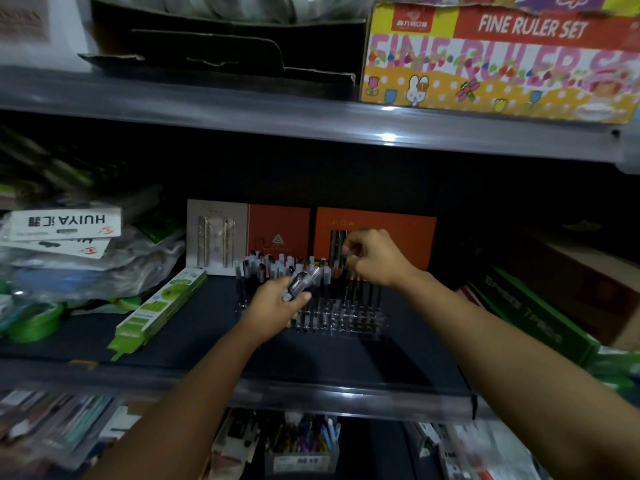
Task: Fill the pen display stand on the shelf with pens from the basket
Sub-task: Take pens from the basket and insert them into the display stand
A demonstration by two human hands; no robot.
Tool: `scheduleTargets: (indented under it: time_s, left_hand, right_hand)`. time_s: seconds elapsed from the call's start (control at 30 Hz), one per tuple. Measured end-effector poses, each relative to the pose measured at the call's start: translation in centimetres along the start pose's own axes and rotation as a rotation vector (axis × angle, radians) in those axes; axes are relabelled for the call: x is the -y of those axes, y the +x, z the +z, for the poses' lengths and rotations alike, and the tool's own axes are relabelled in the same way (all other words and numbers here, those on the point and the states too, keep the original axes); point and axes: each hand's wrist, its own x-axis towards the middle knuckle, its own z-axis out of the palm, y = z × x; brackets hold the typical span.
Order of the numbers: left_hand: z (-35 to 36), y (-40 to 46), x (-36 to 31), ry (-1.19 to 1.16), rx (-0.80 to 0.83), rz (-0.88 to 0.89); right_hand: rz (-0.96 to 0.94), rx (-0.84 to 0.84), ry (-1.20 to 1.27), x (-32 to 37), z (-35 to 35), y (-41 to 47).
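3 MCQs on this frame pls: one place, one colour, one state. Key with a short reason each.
1. Where does the pen display stand sit?
A. on the middle shelf, in front of the orange boxes
B. on the top shelf
C. on the floor

2. What colour is the flat pack lying left of the stand?
A. red
B. green
C. blue

3. What is the left hand doing?
A. resting flat on the shelf
B. hanging idle
C. gripping a bundle of pens

Key: 1 A, the stand is on the dark shelf with the orange boxes behind it. 2 B, its card is green and white. 3 C, fingers curl round the pens, while the right hand pinches one over the stand.
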Motion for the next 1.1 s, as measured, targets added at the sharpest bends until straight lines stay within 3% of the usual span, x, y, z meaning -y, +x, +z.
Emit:
scheduleTargets:
  time_s: [0.33, 0.7, 1.1]
  left_hand:
    - [-0.1, 0.3, 1.1, -0.021, -0.016, -0.049]
    - [-0.1, 0.5, 1.2, -0.048, -0.024, -0.05]
    - [-0.1, 0.9, 1.1, -0.038, -0.027, -0.028]
  right_hand:
    - [-0.012, 0.117, -0.005, 0.7, 1.7, -0.1]
    - [0.052, 0.044, 0.078, -0.1, 0.9, 0.0]
    - [-0.034, -0.017, 0.088, 1.2, 0.3, 0.6]
